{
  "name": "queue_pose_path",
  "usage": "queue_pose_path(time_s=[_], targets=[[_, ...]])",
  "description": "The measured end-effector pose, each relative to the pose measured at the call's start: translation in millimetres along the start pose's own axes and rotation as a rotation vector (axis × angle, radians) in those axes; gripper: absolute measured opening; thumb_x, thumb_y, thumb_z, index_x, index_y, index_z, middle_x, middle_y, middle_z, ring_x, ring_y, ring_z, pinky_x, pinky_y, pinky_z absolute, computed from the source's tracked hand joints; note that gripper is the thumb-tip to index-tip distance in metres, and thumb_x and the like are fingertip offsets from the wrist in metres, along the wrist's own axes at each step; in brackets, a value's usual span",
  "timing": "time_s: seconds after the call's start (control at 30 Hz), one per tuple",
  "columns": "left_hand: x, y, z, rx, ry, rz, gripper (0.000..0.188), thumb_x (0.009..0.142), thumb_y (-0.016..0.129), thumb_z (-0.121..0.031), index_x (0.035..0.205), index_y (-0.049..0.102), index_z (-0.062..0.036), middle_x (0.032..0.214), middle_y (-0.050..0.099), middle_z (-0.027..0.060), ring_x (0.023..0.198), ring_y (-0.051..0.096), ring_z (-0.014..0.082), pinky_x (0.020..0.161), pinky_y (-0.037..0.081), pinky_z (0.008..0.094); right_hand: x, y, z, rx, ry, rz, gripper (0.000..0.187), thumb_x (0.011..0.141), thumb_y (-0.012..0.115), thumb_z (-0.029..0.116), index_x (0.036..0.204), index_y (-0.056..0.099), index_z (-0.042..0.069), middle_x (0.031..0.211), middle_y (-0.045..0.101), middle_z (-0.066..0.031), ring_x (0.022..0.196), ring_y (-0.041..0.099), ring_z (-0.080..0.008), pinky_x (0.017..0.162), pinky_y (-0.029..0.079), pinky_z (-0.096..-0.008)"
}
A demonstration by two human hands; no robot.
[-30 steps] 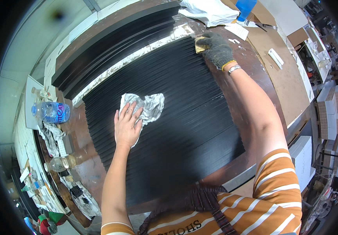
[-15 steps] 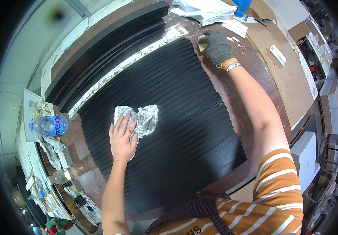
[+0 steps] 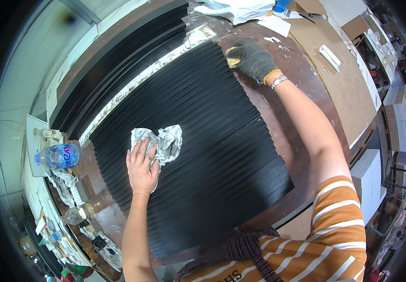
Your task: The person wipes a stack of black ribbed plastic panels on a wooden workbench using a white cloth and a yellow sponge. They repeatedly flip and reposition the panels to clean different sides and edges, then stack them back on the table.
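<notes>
1. Bare left hand (image 3: 141, 170) lies flat on a crumpled grey rag (image 3: 161, 143) atop the black ribbed panel (image 3: 212, 117)
2. Gloved right hand (image 3: 252, 58) presses a yellow sponge (image 3: 232, 55) at the panel's far edge
3. A plastic water bottle (image 3: 58, 156) lies at the left

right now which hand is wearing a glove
The right hand, in a dark glove, presses a yellow sponge at the black ribbed panel's far corner; the bare left hand rests on a crumpled grey rag.

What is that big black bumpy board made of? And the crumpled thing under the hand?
The ribbed panel looks like wood or board painted glossy black: straight, even grooves catch the light, though the paint hides the core. The rag under the left hand seems to be soft grey-white cloth, since it crumples into folds. The right hand wears a dark fabric-looking glove.
</notes>
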State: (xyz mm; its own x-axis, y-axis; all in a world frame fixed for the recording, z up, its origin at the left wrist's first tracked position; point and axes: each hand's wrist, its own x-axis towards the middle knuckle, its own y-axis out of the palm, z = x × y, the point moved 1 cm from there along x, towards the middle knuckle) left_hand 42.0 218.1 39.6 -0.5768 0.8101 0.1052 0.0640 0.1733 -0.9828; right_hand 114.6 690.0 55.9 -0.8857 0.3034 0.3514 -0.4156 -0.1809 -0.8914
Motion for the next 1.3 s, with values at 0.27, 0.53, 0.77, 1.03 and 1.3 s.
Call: queue_pose_path(time_s=[0.27,0.53,0.77,1.03,1.3], targets=[[-1,1,0,0.006,-0.001,0.000,0.049,0.090,0.064,-0.026,0.138,0.062,-0.0243,0.155,0.050,0.0021,0.145,0.041,0.0290,0.119,0.027,0.0571,-21,-10,5,0.131,0.015,0.056,0.034,0.080,0.078,0.023,0.112,0.076,0.016,0.127,0.066,-0.0089,0.117,0.062,-0.0303,0.103,0.049,-0.0396],[-1,2,1,0.002,0.004,-0.014,0.048,0.089,0.064,-0.026,0.138,0.063,-0.0240,0.154,0.050,0.0023,0.145,0.041,0.0292,0.119,0.027,0.0569,-28,-5,0,0.128,0.129,0.002,0.033,0.080,0.079,0.024,0.113,0.077,0.019,0.131,0.065,-0.0092,0.120,0.061,-0.0307,0.104,0.048,-0.0396],[-1,2,1,0.003,-0.010,-0.003,0.047,0.090,0.063,-0.027,0.138,0.063,-0.0240,0.155,0.050,0.0021,0.145,0.041,0.0284,0.120,0.027,0.0566,-34,-18,29,0.198,-0.012,-0.057,0.026,0.082,0.076,0.020,0.108,0.079,0.021,0.129,0.066,-0.0070,0.119,0.061,-0.0296,0.101,0.050,-0.0404],[-1,1,1,0.002,-0.013,-0.004,0.047,0.090,0.063,-0.027,0.137,0.063,-0.0237,0.155,0.050,0.0017,0.146,0.040,0.0275,0.121,0.025,0.0556,-47,-46,31,-0.080,0.172,0.099,0.025,0.081,0.074,0.015,0.106,0.078,0.015,0.123,0.066,-0.0109,0.117,0.061,-0.0331,0.100,0.050,-0.0414],[-2,3,3,-0.003,-0.001,-0.021,0.047,0.091,0.062,-0.027,0.137,0.064,-0.0223,0.154,0.050,0.0016,0.146,0.040,0.0274,0.121,0.026,0.0554,-58,-42,37,-0.024,-0.029,0.210,0.039,0.078,0.075,0.004,0.115,0.076,0.017,0.135,0.063,-0.0087,0.126,0.058,-0.0307,0.107,0.048,-0.0394]])
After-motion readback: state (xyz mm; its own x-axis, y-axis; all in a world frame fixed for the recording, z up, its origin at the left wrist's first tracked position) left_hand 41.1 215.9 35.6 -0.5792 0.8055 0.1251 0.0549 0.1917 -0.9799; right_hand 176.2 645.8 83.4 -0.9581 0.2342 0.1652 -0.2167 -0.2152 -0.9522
